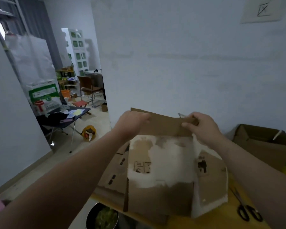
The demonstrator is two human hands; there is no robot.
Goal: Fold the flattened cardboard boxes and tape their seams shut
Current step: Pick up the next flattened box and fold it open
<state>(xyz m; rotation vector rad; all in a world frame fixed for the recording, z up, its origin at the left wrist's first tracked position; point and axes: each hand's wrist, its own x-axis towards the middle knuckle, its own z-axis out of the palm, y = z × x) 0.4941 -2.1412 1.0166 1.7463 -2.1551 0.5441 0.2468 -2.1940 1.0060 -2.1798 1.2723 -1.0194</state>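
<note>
top flap in both hands, no tape on it yet

while you stand over the yellow table [224, 217], the cardboard box [160, 172] sits in front of you, near the table's near edge, its facing panel scuffed white where paper has torn away. your left hand [132, 121] is closed over the left end of the box's upper flap [165, 126], and your right hand [203, 126] pinches the right end, thumb on the near face and fingers wrapped behind. the flap stands raised between the two hands, apart from the wall behind it.

by the look of it you are in the folding step: the flap is being bent along its crease, and the seam is not closed. whether the opposite flap is already down cannot be told, since the held flap hides it.

the next move calls for an even push from both hands so the crease breaks straight, then one hand holding the flaps flat while the other goes for tape. no tape roll shows clearly here. scissors [248, 210] lie on the table to your right, well clear of the box, and another open box [261, 142] stands further right, near the wall.
</note>
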